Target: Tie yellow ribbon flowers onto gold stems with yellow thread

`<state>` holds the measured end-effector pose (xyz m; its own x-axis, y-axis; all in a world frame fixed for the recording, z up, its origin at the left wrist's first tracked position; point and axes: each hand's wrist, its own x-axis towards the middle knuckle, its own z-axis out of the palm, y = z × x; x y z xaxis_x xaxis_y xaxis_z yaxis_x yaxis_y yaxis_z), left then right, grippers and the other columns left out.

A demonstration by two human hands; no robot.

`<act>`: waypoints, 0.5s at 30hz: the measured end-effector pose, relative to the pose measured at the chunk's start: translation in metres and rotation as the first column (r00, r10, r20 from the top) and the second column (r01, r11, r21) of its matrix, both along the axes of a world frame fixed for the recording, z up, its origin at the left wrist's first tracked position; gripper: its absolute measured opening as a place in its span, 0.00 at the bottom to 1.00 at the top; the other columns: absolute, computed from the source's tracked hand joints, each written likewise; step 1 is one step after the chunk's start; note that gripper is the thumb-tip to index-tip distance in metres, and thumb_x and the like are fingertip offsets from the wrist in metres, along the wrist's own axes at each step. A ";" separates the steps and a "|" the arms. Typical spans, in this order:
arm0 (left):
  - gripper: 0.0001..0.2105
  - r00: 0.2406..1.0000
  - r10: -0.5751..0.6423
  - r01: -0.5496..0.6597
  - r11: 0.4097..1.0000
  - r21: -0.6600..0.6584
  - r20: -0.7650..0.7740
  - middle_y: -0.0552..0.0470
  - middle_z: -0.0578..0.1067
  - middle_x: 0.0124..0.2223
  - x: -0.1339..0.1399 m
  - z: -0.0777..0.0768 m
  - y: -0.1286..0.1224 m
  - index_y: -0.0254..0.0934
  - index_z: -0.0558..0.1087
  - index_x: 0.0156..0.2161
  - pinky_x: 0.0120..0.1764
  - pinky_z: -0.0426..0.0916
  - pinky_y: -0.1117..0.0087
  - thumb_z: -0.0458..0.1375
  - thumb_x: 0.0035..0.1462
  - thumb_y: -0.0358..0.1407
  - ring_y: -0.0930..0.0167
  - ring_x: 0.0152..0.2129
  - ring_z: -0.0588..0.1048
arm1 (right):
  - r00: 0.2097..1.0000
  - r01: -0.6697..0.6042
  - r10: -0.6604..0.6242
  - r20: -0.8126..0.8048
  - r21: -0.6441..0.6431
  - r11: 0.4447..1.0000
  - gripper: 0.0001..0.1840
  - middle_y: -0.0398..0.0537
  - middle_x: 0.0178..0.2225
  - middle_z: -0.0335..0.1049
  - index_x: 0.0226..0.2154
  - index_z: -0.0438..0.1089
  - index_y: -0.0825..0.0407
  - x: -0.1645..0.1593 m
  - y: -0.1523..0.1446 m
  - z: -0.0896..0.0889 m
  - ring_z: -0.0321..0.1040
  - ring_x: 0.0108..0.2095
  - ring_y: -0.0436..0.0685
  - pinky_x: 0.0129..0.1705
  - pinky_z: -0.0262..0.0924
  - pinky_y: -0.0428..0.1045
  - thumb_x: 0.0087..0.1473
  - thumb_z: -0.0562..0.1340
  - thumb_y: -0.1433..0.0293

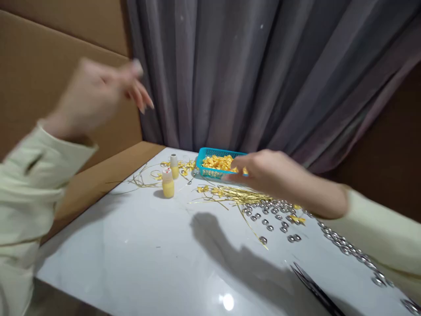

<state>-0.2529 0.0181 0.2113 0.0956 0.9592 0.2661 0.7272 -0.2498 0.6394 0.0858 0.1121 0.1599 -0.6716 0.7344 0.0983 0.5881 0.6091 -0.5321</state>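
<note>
My left hand is raised at the left, well above the table and blurred by motion. Its thumb and fingers are apart, and nothing shows between them. Over the table my right hand reaches leftward, fingers apart, with no held thing visible; it covers part of a blue plastic basket. Small yellow ribbon-like flowers fill that basket. Below the right hand lies a bundle of gold wire stems. Many shiny silver beads or rings are scattered beside the stems, some hidden under the right forearm.
Two small bottles of yellow liquid, a front one and a rear one, stand left of the basket. Dark pointed tweezers or scissors lie at the front right. Cardboard walls the left side; a grey curtain hangs behind.
</note>
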 end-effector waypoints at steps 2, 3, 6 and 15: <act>0.22 0.967 0.232 -0.206 0.954 0.218 -0.102 0.55 0.74 0.41 -0.001 -0.039 0.003 0.31 0.72 0.39 0.48 0.62 0.61 0.45 0.61 0.49 0.61 0.47 0.67 | 0.992 -0.110 0.107 0.072 0.037 0.993 0.11 0.47 0.25 0.66 0.26 0.72 0.52 -0.046 -0.003 -0.033 0.65 0.32 0.56 0.29 0.50 0.48 0.48 0.69 0.62; 0.21 0.958 0.232 -0.202 0.963 0.179 -0.168 0.52 0.75 0.42 -0.002 -0.060 0.006 0.32 0.72 0.41 0.47 0.63 0.61 0.48 0.60 0.49 0.63 0.43 0.69 | 0.989 -0.134 0.133 0.069 0.005 0.991 0.10 0.47 0.26 0.68 0.27 0.72 0.52 -0.067 -0.001 -0.048 0.65 0.30 0.55 0.30 0.50 0.48 0.48 0.69 0.64; 0.27 0.973 0.189 -0.185 0.982 0.042 -0.135 0.41 0.71 0.49 -0.005 -0.125 0.020 0.32 0.65 0.51 0.46 0.66 0.58 0.52 0.56 0.53 0.60 0.45 0.70 | 0.984 -0.165 0.170 0.053 -0.087 0.982 0.13 0.49 0.34 0.72 0.33 0.72 0.53 -0.117 0.015 -0.085 0.67 0.33 0.55 0.33 0.56 0.47 0.45 0.71 0.64; 0.32 0.982 0.008 0.013 0.994 -0.112 0.186 0.39 0.68 0.54 0.004 -0.207 0.022 0.35 0.61 0.52 0.49 0.66 0.58 0.65 0.45 0.46 0.56 0.49 0.69 | 0.980 -0.173 0.197 0.005 -0.456 0.873 0.10 0.44 0.34 0.72 0.40 0.69 0.57 -0.183 0.040 -0.133 0.70 0.31 0.51 0.35 0.67 0.49 0.58 0.62 0.68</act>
